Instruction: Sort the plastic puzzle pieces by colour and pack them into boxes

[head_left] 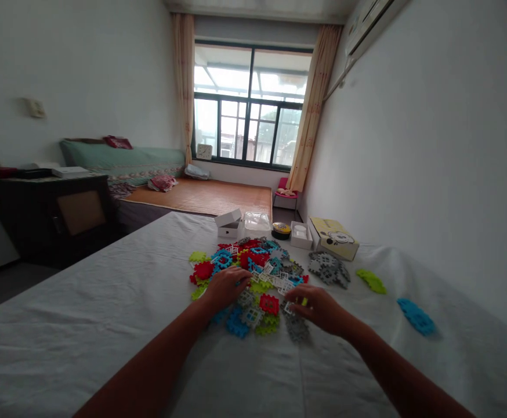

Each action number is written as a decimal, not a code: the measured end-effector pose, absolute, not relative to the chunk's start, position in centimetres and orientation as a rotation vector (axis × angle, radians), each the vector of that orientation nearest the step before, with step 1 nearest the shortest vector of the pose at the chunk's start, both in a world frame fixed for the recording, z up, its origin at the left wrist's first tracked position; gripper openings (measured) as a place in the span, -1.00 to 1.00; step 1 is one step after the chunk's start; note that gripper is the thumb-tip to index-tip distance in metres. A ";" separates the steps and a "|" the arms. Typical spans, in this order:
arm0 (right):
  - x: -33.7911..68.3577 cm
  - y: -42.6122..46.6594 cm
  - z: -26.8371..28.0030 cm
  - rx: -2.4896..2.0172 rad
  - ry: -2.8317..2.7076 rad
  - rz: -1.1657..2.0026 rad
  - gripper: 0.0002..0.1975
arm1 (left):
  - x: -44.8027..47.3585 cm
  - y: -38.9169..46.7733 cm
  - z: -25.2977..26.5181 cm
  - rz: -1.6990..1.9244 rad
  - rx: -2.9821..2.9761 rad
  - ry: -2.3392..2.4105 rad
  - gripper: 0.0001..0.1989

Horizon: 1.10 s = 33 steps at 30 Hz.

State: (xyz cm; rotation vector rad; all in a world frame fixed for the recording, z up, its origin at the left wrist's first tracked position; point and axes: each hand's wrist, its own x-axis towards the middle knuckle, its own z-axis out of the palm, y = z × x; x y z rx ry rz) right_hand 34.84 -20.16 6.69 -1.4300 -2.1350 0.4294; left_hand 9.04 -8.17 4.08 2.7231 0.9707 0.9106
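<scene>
A loose pile of plastic interlocking pieces with toothed edges lies between my hands, in red, blue, lime green, grey and white. My left hand (227, 288) bends over the pile's left side with its fingers closed; what they hold, if anything, is hidden. At the right edge, my right hand (318, 306) pinches a small white lattice piece (289, 308). Several white lattice pieces (265, 274) lie on top between the hands. Closer to me are a red square piece (269, 303), a blue piece (237, 323) and a dark grey piece (297, 330).
Beyond the pile stand an open white box (229, 225), a clear tray (257, 222), a round black-and-yellow tin (281, 231) and a yellow cartoon box (334, 238). Stacked grey pieces (329, 269), a green stack (370, 281) and a blue stack (416, 317) lie right on the white cloth (118, 325).
</scene>
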 end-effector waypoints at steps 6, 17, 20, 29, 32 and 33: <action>27.3 -17.9 4.5 -1.252 -2.451 0.044 -0.62 | 8.6 -8.1 4.3 0.964 2.710 1.019 -0.81; 24.5 -18.9 2.1 -1.282 -2.463 -0.106 -0.54 | 8.7 -7.9 4.3 0.956 2.700 1.087 -0.81; 23.7 -18.8 1.8 -1.263 -2.536 -0.216 -0.75 | 8.8 -8.1 4.3 0.958 2.703 1.089 -0.82; 27.9 -17.7 2.8 -1.402 -1.838 0.419 -0.85 | 8.5 -7.7 4.3 0.971 2.720 1.103 -0.81; 30.3 -16.5 2.9 -1.425 -1.646 0.593 -0.77 | 8.5 -7.6 4.3 0.955 2.733 1.126 -0.81; 31.1 -16.1 2.8 -1.425 -1.610 0.603 -0.75 | 8.5 -7.6 4.3 0.947 2.738 1.126 -0.80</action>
